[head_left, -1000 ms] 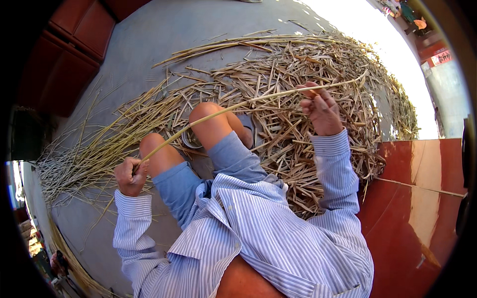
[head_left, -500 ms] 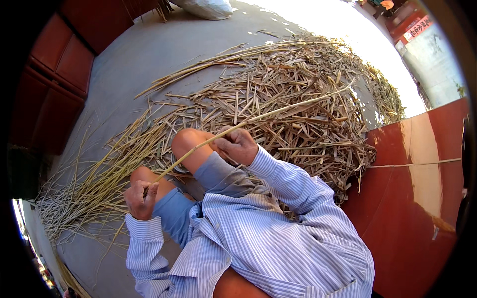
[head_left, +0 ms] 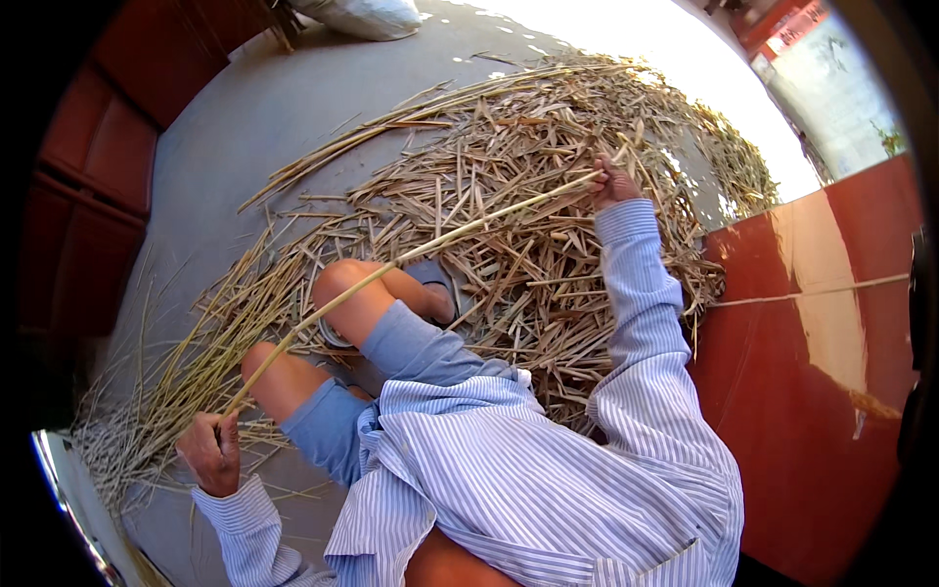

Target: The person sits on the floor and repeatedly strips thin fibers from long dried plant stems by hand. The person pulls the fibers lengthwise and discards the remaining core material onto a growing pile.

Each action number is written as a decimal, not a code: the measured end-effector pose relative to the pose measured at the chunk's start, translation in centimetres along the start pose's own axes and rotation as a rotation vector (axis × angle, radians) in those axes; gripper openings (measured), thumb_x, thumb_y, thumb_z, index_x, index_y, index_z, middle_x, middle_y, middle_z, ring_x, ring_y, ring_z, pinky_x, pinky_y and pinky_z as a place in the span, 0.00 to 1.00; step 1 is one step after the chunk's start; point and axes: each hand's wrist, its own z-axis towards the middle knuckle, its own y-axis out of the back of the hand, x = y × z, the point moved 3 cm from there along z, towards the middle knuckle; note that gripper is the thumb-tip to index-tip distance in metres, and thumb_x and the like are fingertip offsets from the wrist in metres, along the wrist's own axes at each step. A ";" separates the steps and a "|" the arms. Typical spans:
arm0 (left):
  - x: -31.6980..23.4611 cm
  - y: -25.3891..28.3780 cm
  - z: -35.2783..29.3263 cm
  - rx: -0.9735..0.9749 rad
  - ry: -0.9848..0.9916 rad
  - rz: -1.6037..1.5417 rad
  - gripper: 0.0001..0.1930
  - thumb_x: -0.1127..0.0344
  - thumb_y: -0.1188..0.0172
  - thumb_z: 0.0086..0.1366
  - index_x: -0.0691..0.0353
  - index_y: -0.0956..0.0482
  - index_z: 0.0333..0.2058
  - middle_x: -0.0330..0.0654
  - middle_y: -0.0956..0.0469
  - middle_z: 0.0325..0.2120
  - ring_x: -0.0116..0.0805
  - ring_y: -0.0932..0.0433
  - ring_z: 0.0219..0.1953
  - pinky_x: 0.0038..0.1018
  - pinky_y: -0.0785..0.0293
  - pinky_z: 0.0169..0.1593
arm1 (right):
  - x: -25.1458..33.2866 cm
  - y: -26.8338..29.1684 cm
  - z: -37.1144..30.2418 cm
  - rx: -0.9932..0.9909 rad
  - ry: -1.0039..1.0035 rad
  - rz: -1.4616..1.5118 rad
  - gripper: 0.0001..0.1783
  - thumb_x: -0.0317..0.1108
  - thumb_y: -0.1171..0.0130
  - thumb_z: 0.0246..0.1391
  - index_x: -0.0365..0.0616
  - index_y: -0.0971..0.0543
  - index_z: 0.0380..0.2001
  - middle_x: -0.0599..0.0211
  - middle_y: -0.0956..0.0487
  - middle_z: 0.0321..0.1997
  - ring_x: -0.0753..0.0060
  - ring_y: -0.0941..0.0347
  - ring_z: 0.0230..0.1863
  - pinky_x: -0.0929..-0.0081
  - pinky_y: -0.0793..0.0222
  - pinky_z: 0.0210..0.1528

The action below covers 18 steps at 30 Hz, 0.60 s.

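Straw-coloured long stalk (head_left: 411,256) gripped at each end by two hands (head_left: 209,452)

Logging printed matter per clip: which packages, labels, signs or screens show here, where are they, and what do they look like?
White sack: top edge, on the grey floor beyond the straw, bulging, plain white.
Sign: top right, in bright glare, a slanted red strip over a pale panel; detail too small to tell.
No screens or labels in view.
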 end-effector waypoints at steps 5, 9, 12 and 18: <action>-2.8 6.3 5.2 -0.093 -0.216 0.331 0.17 0.52 0.31 0.52 0.55 0.28 0.23 0.36 0.30 0.17 0.36 0.30 0.19 0.32 0.37 0.25 | -1.8 8.3 1.0 -0.255 0.006 -0.204 0.09 0.41 0.42 0.60 0.49 0.25 0.31 0.77 0.26 0.21 0.79 0.31 0.19 0.84 0.39 0.16; -1.4 10.2 8.0 -0.101 -0.369 0.388 0.19 0.52 0.31 0.52 0.56 0.30 0.22 0.36 0.32 0.14 0.34 0.32 0.14 0.29 0.39 0.18 | -6.7 18.0 5.8 -0.159 -0.119 -0.213 0.11 0.44 0.46 0.64 0.52 0.26 0.30 0.76 0.25 0.22 0.83 0.31 0.19 0.87 0.38 0.16; 0.1 10.4 9.6 -0.129 -0.445 0.343 0.20 0.49 0.32 0.53 0.56 0.31 0.20 0.35 0.34 0.13 0.32 0.35 0.11 0.27 0.42 0.15 | -7.3 15.6 4.0 -0.211 -0.175 -0.235 0.12 0.46 0.45 0.62 0.51 0.24 0.31 0.75 0.24 0.21 0.83 0.30 0.19 0.88 0.36 0.16; 8.3 9.7 11.9 0.011 -0.336 0.734 0.16 0.54 0.36 0.58 0.55 0.31 0.21 0.36 0.34 0.14 0.32 0.33 0.15 0.31 0.33 0.26 | -12.2 8.1 5.5 -0.117 -0.162 -0.213 0.11 0.40 0.43 0.62 0.44 0.22 0.38 0.72 0.22 0.24 0.81 0.23 0.26 0.89 0.25 0.22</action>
